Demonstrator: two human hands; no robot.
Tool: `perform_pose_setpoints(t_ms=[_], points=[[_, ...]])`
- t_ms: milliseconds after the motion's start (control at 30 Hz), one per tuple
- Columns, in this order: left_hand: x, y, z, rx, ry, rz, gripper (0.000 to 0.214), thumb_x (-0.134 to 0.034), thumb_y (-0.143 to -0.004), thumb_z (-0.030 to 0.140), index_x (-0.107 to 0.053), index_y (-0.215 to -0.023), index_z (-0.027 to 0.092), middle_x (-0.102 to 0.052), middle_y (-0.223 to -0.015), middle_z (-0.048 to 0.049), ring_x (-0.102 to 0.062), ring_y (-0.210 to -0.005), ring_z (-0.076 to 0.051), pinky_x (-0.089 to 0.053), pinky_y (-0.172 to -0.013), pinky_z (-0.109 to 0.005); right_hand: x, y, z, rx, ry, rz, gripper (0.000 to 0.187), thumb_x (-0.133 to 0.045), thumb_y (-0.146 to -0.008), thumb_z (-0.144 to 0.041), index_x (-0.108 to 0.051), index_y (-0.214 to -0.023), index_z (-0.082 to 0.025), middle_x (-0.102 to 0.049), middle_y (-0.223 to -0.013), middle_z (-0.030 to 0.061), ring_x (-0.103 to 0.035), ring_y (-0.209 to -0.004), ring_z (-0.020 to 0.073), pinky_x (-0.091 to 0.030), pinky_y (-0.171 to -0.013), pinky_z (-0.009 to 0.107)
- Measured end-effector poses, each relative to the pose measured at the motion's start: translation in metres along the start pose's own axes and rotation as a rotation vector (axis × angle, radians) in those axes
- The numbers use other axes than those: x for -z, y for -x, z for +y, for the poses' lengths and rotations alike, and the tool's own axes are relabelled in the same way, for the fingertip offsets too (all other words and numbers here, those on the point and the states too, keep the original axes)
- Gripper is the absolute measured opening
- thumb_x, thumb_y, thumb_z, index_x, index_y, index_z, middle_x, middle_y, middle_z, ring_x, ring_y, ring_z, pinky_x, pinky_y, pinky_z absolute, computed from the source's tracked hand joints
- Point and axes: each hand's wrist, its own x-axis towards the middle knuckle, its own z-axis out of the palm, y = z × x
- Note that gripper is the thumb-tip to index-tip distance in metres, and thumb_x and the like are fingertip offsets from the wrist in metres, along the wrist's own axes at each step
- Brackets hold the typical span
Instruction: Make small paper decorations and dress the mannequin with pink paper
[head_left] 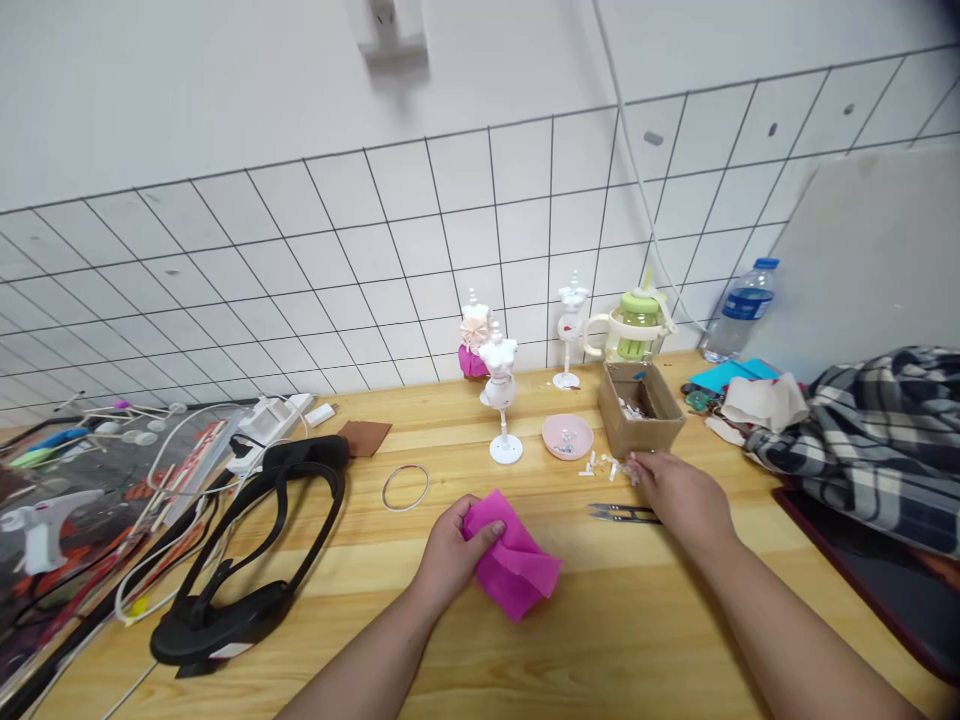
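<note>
My left hand grips a folded piece of magenta cloth above the table, thumb on top. Over on the right, my right hand has its fingertips pressed together at a scatter of small white pieces; whatever they pinch is too small to make out. Thread snips lie just left of that hand, partly under it. Behind the fingers stands a small cardboard box with white bits inside. A pink dish holds tiny shiny pieces. A white mini dress form stands beyond the cloth.
Two more dress forms, one dressed and one bare, stand near the tiled wall. A hoop, brown square and black headset strap lie left. Rightward are a green-lidded cup, water bottle and plaid cloth.
</note>
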Motion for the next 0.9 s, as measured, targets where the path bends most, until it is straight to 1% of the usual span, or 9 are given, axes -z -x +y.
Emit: perform_pose_setpoints(t_ms=[133, 300, 400, 500, 567, 700, 733, 833, 900], points=[[0.0, -0.003, -0.007, 0.009, 0.026, 0.012, 0.039, -0.069, -0.072, 0.052, -0.053, -0.078, 0.017, -0.054, -0.065, 0.004, -0.049, -0.058, -0.011, -0.039, -0.055, -0.021, 0.005, -0.004, 0.009, 0.041, -0.005, -0.028, 0.039, -0.035, -0.095, -0.031, -0.065, -0.119, -0.029, -0.069, -0.115, 0.0044, -0.066, -0.089, 0.0214, -0.043, -0.063, 0.03], [-0.001, -0.005, -0.013, -0.004, 0.026, 0.014, 0.036, -0.063, -0.078, 0.051, -0.051, -0.073, 0.017, -0.051, -0.062, 0.004, -0.044, -0.054, -0.01, -0.037, -0.055, -0.021, 0.018, -0.001, 0.017, -0.149, 0.0, -0.06, 0.044, -0.036, -0.092, -0.053, -0.073, -0.096, -0.029, -0.074, -0.089, 0.0063, -0.065, -0.074, 0.0253, -0.032, -0.051, 0.03], [-0.005, -0.004, -0.012, -0.019, -0.04, 0.045, 0.035, -0.063, -0.078, 0.049, -0.053, -0.073, 0.017, -0.052, -0.064, 0.0028, -0.047, -0.057, -0.012, -0.038, -0.056, -0.022, 0.022, 0.002, 0.011, -0.121, -0.118, -0.042, 0.041, -0.039, -0.091, -0.054, -0.07, -0.094, -0.027, -0.072, -0.087, 0.0049, -0.064, -0.073, 0.023, -0.034, -0.053, 0.029], [-0.01, -0.004, -0.011, -0.056, -0.149, 0.054, 0.033, -0.061, -0.08, 0.05, -0.055, -0.076, 0.017, -0.054, -0.065, 0.002, -0.05, -0.061, -0.014, -0.038, -0.057, -0.023, 0.023, 0.019, -0.025, 0.072, -0.346, -0.035, 0.043, -0.043, -0.089, -0.058, -0.067, -0.097, -0.024, -0.07, -0.09, 0.0046, -0.063, -0.077, 0.0208, -0.043, -0.064, 0.031], [-0.012, -0.004, -0.01, -0.103, -0.261, 0.046, 0.032, -0.058, -0.083, 0.049, -0.057, -0.076, 0.018, -0.056, -0.067, 0.0016, -0.05, -0.063, -0.015, -0.037, -0.058, -0.023, 0.021, 0.039, -0.063, 0.246, -0.477, -0.009, 0.049, -0.045, -0.088, -0.061, -0.062, -0.112, -0.022, -0.067, -0.102, 0.0079, -0.062, -0.091, 0.0236, -0.047, -0.076, 0.034], [-0.015, -0.005, -0.008, -0.168, -0.422, 0.065, 0.032, -0.054, -0.086, 0.048, -0.058, -0.075, 0.018, -0.056, -0.067, 0.0017, -0.049, -0.064, -0.015, -0.036, -0.06, -0.024, 0.016, 0.077, -0.13, 0.443, -0.419, 0.086, 0.07, -0.062, -0.076, -0.06, -0.05, -0.129, -0.016, -0.057, -0.125, 0.0174, -0.051, -0.112, 0.034, -0.041, -0.093, 0.047], [-0.015, -0.006, -0.007, -0.168, -0.425, 0.071, 0.033, -0.053, -0.086, 0.049, -0.057, -0.074, 0.018, -0.055, -0.066, 0.0017, -0.049, -0.064, -0.015, -0.035, -0.06, -0.024, 0.017, 0.081, -0.139, 0.466, -0.364, 0.081, 0.067, -0.065, -0.076, -0.055, -0.051, -0.129, -0.016, -0.057, -0.125, 0.0176, -0.051, -0.11, 0.0346, -0.04, -0.093, 0.048], [-0.013, -0.006, -0.006, -0.178, -0.335, 0.06, 0.042, -0.047, -0.087, 0.055, -0.054, -0.07, 0.018, -0.053, -0.065, 0.001, -0.048, -0.064, -0.015, -0.037, -0.061, -0.025, 0.025, 0.077, -0.145, 0.459, -0.207, -0.015, 0.018, -0.055, -0.086, -0.024, -0.063, -0.101, -0.018, -0.066, -0.099, 0.0124, -0.056, -0.093, 0.0287, -0.04, -0.083, 0.043], [-0.01, -0.005, -0.007, -0.188, -0.219, 0.026, 0.05, -0.041, -0.088, 0.062, -0.054, -0.069, 0.018, -0.054, -0.066, -0.0003, -0.049, -0.066, -0.017, -0.039, -0.063, -0.026, 0.037, 0.064, -0.138, 0.38, -0.209, -0.051, 0.018, -0.045, -0.09, -0.016, -0.062, -0.083, -0.018, -0.064, -0.083, 0.0089, -0.056, -0.082, 0.0244, -0.039, -0.077, 0.038]])
